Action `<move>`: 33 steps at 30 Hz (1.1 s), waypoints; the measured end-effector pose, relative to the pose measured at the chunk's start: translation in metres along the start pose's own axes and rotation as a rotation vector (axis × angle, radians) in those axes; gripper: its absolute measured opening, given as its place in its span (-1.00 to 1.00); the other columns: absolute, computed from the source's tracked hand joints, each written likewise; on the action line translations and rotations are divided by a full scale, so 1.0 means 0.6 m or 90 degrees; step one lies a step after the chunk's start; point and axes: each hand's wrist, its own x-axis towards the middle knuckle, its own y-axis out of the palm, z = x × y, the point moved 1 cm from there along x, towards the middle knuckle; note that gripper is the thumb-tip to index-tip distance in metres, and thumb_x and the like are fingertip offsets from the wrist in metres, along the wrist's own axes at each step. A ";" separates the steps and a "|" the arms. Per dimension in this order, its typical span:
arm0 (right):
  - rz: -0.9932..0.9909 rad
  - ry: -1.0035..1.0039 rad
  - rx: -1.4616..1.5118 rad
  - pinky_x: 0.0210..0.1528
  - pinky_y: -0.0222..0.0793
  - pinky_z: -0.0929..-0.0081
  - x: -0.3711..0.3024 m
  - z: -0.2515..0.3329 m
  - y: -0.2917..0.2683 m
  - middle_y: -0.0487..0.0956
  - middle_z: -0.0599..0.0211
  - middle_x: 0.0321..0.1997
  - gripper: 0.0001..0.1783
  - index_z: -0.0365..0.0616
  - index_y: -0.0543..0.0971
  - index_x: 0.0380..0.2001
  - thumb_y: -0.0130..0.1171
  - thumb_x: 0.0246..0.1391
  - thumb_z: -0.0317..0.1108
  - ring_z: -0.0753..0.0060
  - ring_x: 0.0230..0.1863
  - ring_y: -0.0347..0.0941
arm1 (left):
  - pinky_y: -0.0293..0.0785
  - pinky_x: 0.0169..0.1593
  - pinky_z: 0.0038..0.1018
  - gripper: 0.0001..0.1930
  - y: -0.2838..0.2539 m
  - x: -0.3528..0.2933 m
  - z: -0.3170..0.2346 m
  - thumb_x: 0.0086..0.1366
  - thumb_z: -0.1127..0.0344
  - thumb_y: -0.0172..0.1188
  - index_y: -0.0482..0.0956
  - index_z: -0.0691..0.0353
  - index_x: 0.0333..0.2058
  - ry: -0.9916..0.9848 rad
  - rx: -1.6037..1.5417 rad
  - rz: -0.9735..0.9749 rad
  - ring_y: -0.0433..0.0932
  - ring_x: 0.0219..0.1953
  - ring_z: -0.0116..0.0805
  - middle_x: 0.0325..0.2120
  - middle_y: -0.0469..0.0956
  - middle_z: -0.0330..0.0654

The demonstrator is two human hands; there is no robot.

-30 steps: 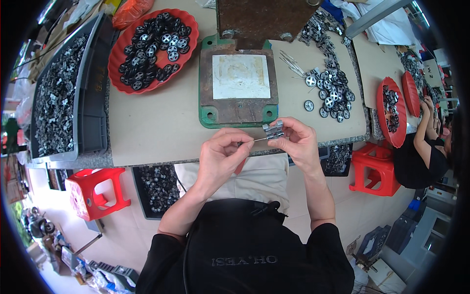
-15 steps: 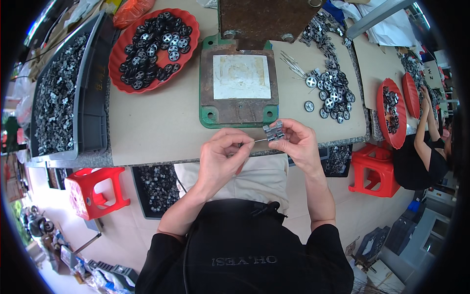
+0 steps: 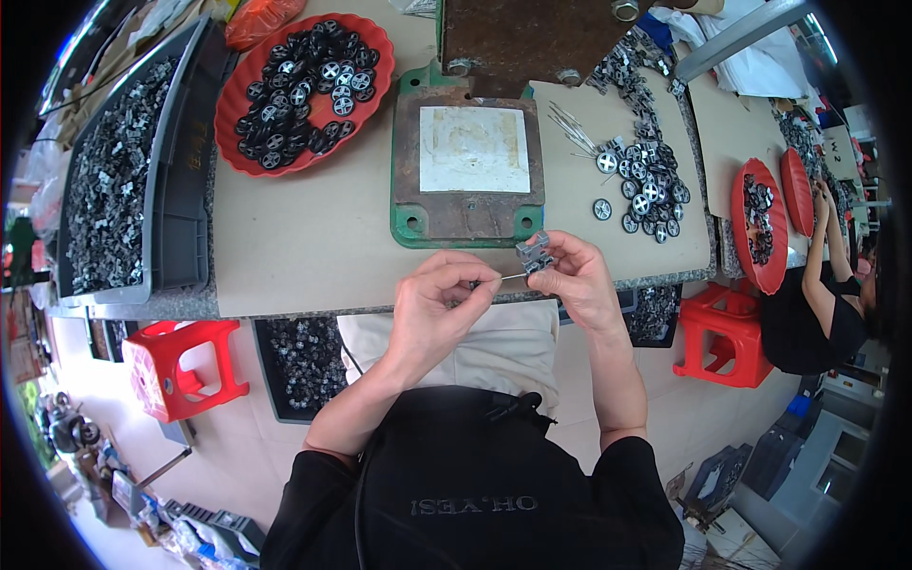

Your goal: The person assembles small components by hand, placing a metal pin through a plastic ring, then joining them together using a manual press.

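A thin metal rod (image 3: 513, 276) is pinched in my left hand (image 3: 435, 302), just in front of the bench edge. A small dark piece shows among those fingers, mostly hidden. My right hand (image 3: 582, 285) holds a small grey blocky plastic part (image 3: 533, 251) between thumb and fingers. The rod's right end meets the lower side of this part; whether it is inside a hole cannot be made out. Beyond my right hand lie several black toy wheels (image 3: 642, 203) with silver spokes, and a few loose metal rods (image 3: 570, 128) beside them.
A green and brown metal press base (image 3: 465, 214) stands mid-bench under a rusty block (image 3: 532, 43). Left are a red dish (image 3: 228, 142) of wheels and a grey crate (image 3: 176, 237) of small parts. Red stools (image 3: 223, 361) flank me. Another person (image 3: 807, 313) works at far right.
The grey part has tilted slightly in my right fingers, and both hands have shifted a little to the right. The rod stays held against the part.
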 end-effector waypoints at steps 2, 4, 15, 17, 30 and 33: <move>-0.002 -0.022 -0.018 -0.35 0.38 0.76 0.001 0.001 0.002 0.53 0.36 -0.21 -0.55 -0.26 0.47 -0.09 0.29 -0.13 -0.61 0.68 -0.29 0.44 | 0.54 -0.32 -0.63 -0.89 0.001 0.000 -0.001 0.12 0.54 0.20 0.62 0.35 -0.35 0.005 0.002 -0.004 0.53 -0.37 -0.53 -0.31 0.52 -0.18; -0.019 -0.048 -0.050 -0.32 0.38 0.74 -0.002 0.005 0.008 0.54 0.35 -0.22 -0.56 -0.27 0.48 -0.10 0.30 -0.13 -0.61 0.68 -0.30 0.45 | 0.55 -0.32 -0.63 -0.90 0.000 0.001 0.000 0.12 0.54 0.20 0.62 0.35 -0.35 0.010 0.004 -0.009 0.54 -0.37 -0.52 -0.32 0.52 -0.18; -0.065 -0.197 -0.393 -0.41 0.29 0.72 -0.012 0.030 0.022 0.54 0.45 -0.33 -0.59 -0.29 0.52 -0.16 0.33 -0.17 -0.58 0.72 -0.41 0.38 | 0.56 -0.31 -0.60 -0.90 -0.003 0.002 0.007 0.11 0.52 0.21 0.62 0.36 -0.35 -0.051 -0.018 -0.004 0.55 -0.36 -0.48 -0.32 0.53 -0.16; -0.071 -0.202 -0.433 -0.41 0.30 0.71 -0.014 0.035 0.030 0.51 0.46 -0.37 -0.63 -0.31 0.52 -0.19 0.31 -0.16 -0.58 0.71 -0.42 0.38 | 0.56 -0.32 -0.61 -0.89 -0.002 0.002 0.003 0.11 0.52 0.21 0.62 0.36 -0.35 -0.029 0.006 -0.008 0.55 -0.37 -0.48 -0.32 0.52 -0.16; -0.032 0.008 -0.192 -0.28 0.37 0.65 -0.020 0.016 0.034 0.49 0.44 -0.37 -0.84 -0.34 0.53 -0.28 0.17 0.03 -0.52 0.68 -0.34 0.40 | 0.55 -0.30 -0.61 -0.89 0.003 0.005 0.000 0.12 0.52 0.21 0.62 0.35 -0.34 0.030 0.064 0.003 0.55 -0.37 -0.50 -0.34 0.54 -0.17; -0.056 -0.071 -0.255 -0.29 0.35 0.67 -0.018 -0.002 0.044 0.48 0.39 -0.39 -0.82 -0.35 0.51 -0.27 0.17 0.03 -0.49 0.64 -0.35 0.41 | 0.52 -0.42 -0.64 -0.90 0.005 0.008 0.012 0.14 0.51 0.20 0.61 0.37 -0.34 0.049 0.045 0.008 0.54 -0.44 -0.53 -0.31 0.52 -0.18</move>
